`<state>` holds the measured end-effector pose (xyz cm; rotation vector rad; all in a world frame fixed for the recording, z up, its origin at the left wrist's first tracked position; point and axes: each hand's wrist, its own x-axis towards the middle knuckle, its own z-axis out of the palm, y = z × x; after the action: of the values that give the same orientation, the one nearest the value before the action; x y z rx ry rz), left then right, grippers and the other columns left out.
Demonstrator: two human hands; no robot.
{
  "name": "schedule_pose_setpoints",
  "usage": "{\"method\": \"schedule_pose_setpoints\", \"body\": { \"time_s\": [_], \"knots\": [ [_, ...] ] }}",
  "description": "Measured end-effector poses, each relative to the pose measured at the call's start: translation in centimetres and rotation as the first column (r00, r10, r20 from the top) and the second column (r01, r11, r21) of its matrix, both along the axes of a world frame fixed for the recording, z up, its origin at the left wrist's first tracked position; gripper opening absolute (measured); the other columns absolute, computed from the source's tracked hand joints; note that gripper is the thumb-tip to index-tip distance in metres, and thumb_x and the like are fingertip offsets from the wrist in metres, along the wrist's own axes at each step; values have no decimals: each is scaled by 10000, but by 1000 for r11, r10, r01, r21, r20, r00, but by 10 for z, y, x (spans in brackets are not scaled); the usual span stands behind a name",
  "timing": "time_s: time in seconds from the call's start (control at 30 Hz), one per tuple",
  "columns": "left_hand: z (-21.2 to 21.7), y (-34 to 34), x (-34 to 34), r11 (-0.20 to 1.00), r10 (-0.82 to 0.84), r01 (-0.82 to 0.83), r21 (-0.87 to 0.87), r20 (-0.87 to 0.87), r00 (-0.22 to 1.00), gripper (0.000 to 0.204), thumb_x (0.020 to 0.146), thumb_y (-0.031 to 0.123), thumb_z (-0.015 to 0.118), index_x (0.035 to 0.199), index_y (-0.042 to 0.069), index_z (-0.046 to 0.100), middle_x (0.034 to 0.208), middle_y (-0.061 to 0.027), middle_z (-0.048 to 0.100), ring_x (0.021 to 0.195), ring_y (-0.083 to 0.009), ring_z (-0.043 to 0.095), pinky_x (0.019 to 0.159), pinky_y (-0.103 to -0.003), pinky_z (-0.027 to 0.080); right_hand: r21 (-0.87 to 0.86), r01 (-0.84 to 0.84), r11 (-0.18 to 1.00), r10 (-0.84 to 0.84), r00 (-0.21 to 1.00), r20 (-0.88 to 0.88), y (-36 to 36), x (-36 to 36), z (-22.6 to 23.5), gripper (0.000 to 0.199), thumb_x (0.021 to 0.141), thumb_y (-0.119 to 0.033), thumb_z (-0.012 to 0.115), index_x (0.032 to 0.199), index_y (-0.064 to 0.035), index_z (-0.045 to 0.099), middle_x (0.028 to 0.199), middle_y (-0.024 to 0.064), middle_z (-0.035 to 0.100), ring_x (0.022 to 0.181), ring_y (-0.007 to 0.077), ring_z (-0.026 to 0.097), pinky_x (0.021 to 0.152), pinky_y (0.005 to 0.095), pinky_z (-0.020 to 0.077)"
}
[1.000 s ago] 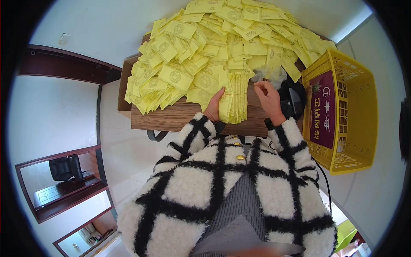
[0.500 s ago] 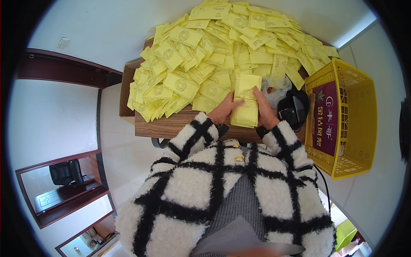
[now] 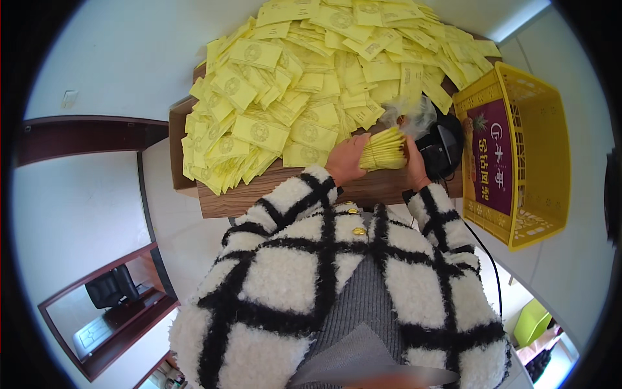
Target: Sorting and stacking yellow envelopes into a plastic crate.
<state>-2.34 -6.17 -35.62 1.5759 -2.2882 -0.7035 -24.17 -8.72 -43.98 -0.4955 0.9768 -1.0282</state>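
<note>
Between my two hands is a bundle of yellow paper packets (image 3: pixel 383 150), its stacked edges facing up. My left hand (image 3: pixel 348 160) is wrapped round the bundle's left side. On the other side my right hand (image 3: pixel 415 163) grips it, with the fingers partly hidden. A large heap of similar yellow packets (image 3: pixel 259 133), printed with round patterns, covers most of the wooden table (image 3: pixel 259 188) beyond my hands. A crumpled clear plastic bag (image 3: pixel 420 117) lies just past my right hand.
A black rounded object (image 3: pixel 442 152) sits right of my right hand. To the right stands a yellow plastic crate (image 3: pixel 538 155) with a purple panel. A cardboard box (image 3: pixel 178 146) is at the table's left end. A black cable (image 3: pixel 490 259) hangs by my right side.
The packets lay flat, broad face up, in my hands; now they are turned so the stacked edges show. My view has shifted slightly.
</note>
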Motion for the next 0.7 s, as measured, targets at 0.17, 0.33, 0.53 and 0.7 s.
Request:
{"method": "schedule_pose_setpoints", "body": {
  "time_s": [0.17,0.33,0.53,0.7],
  "knots": [
    [-4,2,-6,994,-104,106,12,312,944,919,586,316,821,1348,53,379,1107,-108,549,1029,-291,542,869,-382,434,-143,-84,986,2,867,-499,14,-9,-24,523,1011,-378,351,1325,30,448,1331,137,485,1237,221,435,1049,279,285],
    [8,3,-18,976,-122,180,-127,371,921,947,557,381,836,1329,54,396,1080,-97,548,1005,-259,548,872,-384,413,-238,-16,971,-107,863,-493,15,7,-19,500,1021,-355,334,1319,26,460,1314,127,501,1230,222,441,1048,286,291],
    [-3,-1,-23,989,-140,148,15,422,896,918,549,418,840,1275,44,422,1042,-87,549,967,-257,554,826,-375,435,-273,-14,962,-100,912,-397,17,27,-12,521,1029,-383,277,1268,16,510,1240,115,543,1167,211,476,1029,300,307],
    [10,-3,-17,983,-184,172,67,331,925,1020,551,398,842,1350,9,340,1140,-137,533,1077,-299,522,900,-386,431,-258,-124,958,-52,811,-583,10,5,15,430,1003,-350,391,1210,-9,550,1146,135,587,1119,255,514,1002,312,338]
  ]
}}
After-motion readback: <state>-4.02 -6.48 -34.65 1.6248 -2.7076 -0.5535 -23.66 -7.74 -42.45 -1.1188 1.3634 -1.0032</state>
